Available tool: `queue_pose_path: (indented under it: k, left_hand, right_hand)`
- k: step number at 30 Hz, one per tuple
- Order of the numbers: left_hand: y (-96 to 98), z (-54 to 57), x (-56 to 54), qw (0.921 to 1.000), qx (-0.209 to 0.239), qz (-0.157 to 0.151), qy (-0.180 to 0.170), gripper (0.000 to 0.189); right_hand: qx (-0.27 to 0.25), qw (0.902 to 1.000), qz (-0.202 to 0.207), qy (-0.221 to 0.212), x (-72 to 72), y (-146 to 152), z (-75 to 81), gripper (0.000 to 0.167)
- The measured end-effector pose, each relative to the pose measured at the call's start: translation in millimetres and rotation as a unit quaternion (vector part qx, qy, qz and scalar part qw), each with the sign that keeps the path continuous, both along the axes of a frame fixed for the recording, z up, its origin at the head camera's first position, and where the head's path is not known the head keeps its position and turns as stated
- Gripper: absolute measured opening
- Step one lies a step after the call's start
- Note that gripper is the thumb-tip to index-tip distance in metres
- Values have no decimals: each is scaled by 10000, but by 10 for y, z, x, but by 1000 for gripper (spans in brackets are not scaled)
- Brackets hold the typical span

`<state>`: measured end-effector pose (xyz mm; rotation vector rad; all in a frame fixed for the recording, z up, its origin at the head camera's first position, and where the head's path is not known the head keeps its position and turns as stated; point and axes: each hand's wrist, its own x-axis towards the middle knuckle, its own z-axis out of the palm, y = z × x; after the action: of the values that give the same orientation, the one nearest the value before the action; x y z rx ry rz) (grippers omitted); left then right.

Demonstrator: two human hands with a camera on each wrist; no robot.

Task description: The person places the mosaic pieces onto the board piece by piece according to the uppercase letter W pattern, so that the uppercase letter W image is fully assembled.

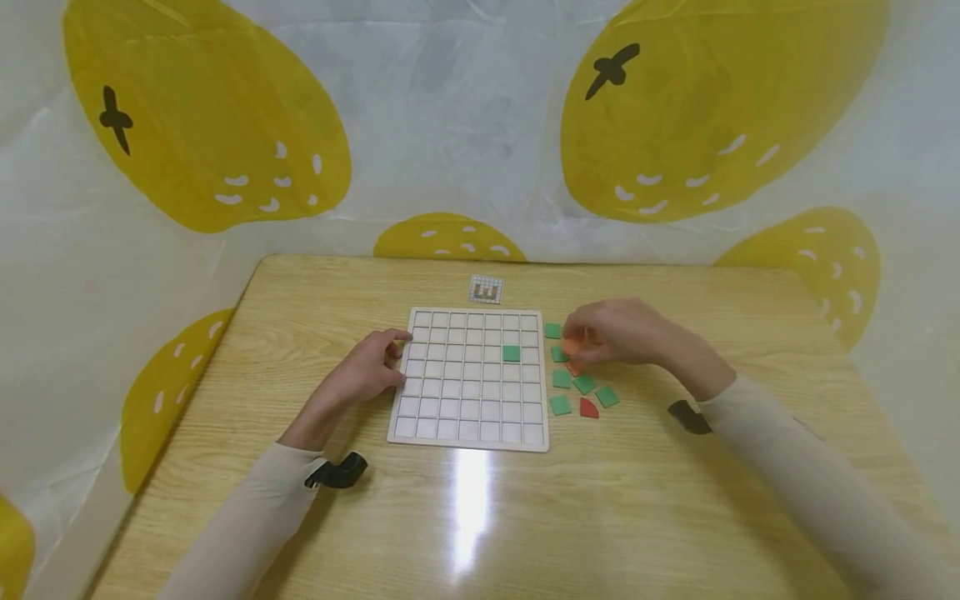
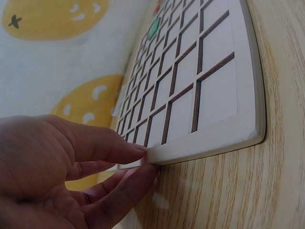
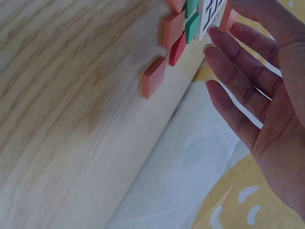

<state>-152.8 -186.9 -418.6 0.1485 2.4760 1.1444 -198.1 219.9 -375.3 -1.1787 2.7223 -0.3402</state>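
A white grid board (image 1: 450,442) lies on the table with one green tile (image 1: 512,354) in a cell at its right. My left hand (image 1: 369,364) holds the board's left edge, thumb and fingertips at the rim (image 2: 200,151) in the left wrist view. Beyond the board's right side, my right hand (image 1: 618,331) pinches an orange tile (image 3: 228,19) between thumb and fingertip, its other fingers extended. Below that hand lie several green tiles (image 1: 561,405), a red tile with a rounded side (image 1: 589,408) and, partly covered, another orange piece (image 1: 576,367).
A small card (image 1: 486,289) with a printed grid pattern lies behind the board. The wooden table (image 1: 600,517) meets a white cloth with yellow fruit prints (image 1: 457,125) at the back and sides. Dark wrist straps (image 1: 337,472) show at both sleeves.
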Motion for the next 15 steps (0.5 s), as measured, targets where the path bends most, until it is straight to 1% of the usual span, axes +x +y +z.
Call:
queue_pose_path:
  k: [3, 8, 15]
  left_hand:
    - [-1, -12, 4, 10000, -18, -10, 33, 64]
    - [5, -23, 8, 10000, 17, 14, 13, 65]
    - [14, -17, 5, 10000, 15, 29, -15, 65]
  right_hand:
    - [23, 10000, 73, -24, 1, -68, 0, 13]
    - [-30, 9997, 259, 33, -6, -170, -8, 10]
    - [-12, 9989, 454, -138, 0, -323, 11, 14]
